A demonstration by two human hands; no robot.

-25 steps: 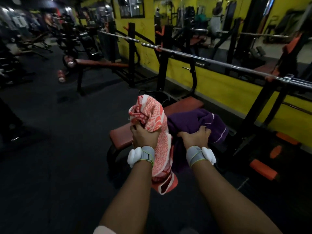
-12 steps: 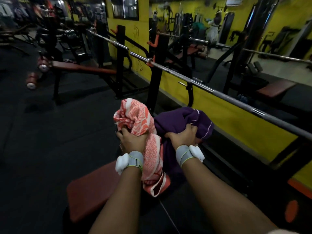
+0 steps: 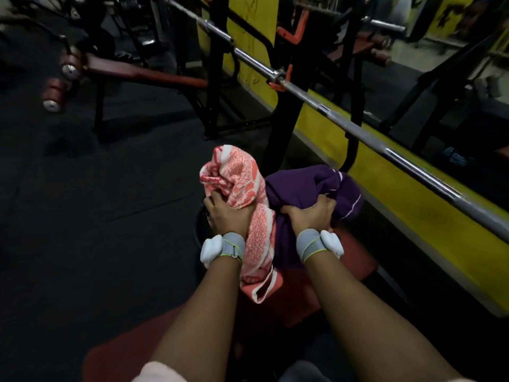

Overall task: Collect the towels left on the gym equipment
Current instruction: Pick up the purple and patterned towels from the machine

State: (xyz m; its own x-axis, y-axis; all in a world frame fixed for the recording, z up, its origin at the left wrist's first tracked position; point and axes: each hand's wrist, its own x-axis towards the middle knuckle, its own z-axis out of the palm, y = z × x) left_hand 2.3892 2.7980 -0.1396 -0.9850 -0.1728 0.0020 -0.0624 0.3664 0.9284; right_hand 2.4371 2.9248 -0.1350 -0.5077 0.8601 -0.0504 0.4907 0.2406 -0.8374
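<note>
Head view. The left hand (image 3: 227, 215) grips a bunched orange-and-white patterned towel (image 3: 245, 194), fingers curled into the cloth; the bundle rises above the fist, and a loose end hangs down past the inner side of the left wrist. The right hand (image 3: 311, 215) grips a crumpled purple towel (image 3: 303, 186), fingers closed into its folds; most of that cloth bulges above and to the right of the hand, and a fold drops between the two wrists. The two towels touch each other between the hands. Each wrist carries a grey band with a white device (image 3: 211, 248). Below and behind the grips lies a red padded bench (image 3: 355, 260); both forearms pass over it. Beyond the right hand a steel barbell (image 3: 344, 122) runs diagonally on a black rack (image 3: 286, 125), in front of a yellow wall (image 3: 413, 205). Left of the left hand the floor is dark matting (image 3: 96, 216); a second red bench (image 3: 143, 74) stands well apart, further up.
</note>
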